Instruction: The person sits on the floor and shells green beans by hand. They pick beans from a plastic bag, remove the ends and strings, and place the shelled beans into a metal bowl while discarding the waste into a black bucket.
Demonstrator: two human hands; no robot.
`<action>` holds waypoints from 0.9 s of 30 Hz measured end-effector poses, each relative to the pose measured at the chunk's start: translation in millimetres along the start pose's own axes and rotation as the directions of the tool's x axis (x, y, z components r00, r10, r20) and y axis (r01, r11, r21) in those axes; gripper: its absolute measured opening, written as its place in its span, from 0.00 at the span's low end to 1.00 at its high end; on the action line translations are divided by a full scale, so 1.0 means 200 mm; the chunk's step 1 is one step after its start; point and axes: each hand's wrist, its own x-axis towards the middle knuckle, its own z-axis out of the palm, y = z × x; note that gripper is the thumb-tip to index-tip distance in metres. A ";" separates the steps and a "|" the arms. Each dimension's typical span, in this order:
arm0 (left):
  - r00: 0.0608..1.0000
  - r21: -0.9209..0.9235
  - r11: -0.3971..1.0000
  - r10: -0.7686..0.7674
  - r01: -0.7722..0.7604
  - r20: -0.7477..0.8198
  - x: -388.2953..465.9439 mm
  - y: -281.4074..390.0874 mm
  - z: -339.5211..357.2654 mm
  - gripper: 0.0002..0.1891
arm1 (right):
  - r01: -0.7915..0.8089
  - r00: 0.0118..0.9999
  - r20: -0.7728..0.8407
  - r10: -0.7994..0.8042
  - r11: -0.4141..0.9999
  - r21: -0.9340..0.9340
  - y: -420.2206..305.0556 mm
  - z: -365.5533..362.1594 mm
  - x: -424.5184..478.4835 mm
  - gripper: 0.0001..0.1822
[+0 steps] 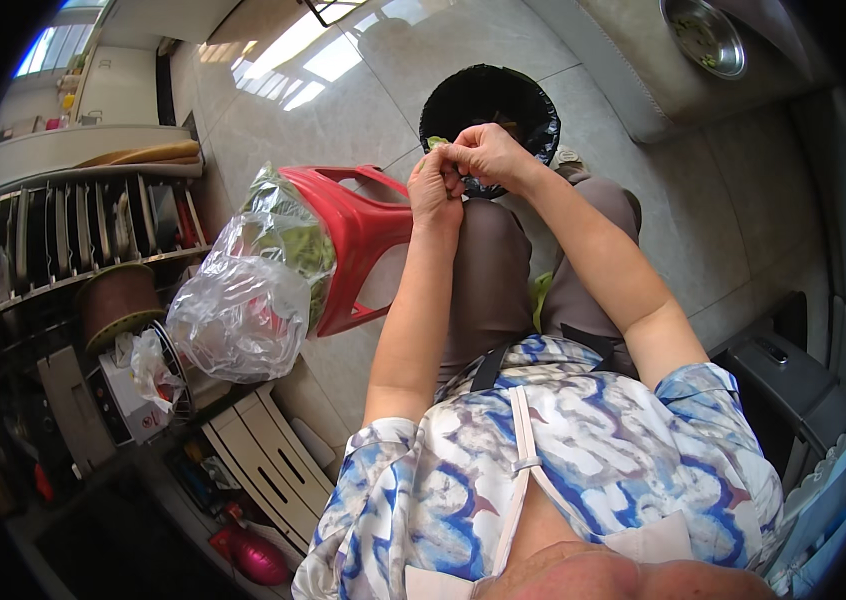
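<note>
My left hand (434, 191) holds a small piece of green vegetable (436, 141), perhaps a pod. The fingertips of my right hand (496, 159) pinch at the same piece, and the two hands touch. Most of the piece is hidden by the fingers. Just beneath and beyond them stands a round bin (468, 90) lined with a black bag, with some scraps inside. To the left, a clear plastic bag (239, 315) full of green vegetables (292, 240) rests on a red plastic stool (348, 232).
A steel bowl (704, 37) with a few green bits sits on a grey upholstered seat (618, 45) at upper right. Along the left are a metal rack (78, 232), a brown reel-shaped object (119, 304) and cream drawers (269, 465). A dark box-like object (775, 367) stands at right.
</note>
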 end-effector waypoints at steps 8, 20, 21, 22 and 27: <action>1.000 0.036 0.999 0.028 -0.028 -0.002 -0.02 0.02 0.06 0.11 | -0.067 0.995 0.086 0.050 0.977 0.203 0.05 -0.03 0.04 0.06; 0.996 0.069 0.994 -0.090 0.090 -0.008 0.08 0.04 0.13 0.12 | 0.178 0.934 -0.326 -0.148 0.982 0.062 0.00 -0.11 0.06 0.09; 0.992 0.033 0.991 -0.126 0.127 -0.027 0.08 0.04 0.14 0.14 | 0.167 0.943 -0.312 -0.116 0.976 0.141 -0.01 -0.12 0.05 0.09; 0.989 0.041 0.988 -0.148 0.147 0.026 0.10 0.03 0.11 0.23 | 0.180 0.942 -0.309 -0.128 0.973 0.147 -0.02 -0.12 0.04 0.09; 0.973 -0.020 0.980 -0.194 0.198 0.128 0.09 0.03 0.08 0.29 | 0.022 0.991 -0.132 -0.013 0.998 0.064 -0.04 -0.15 0.03 0.12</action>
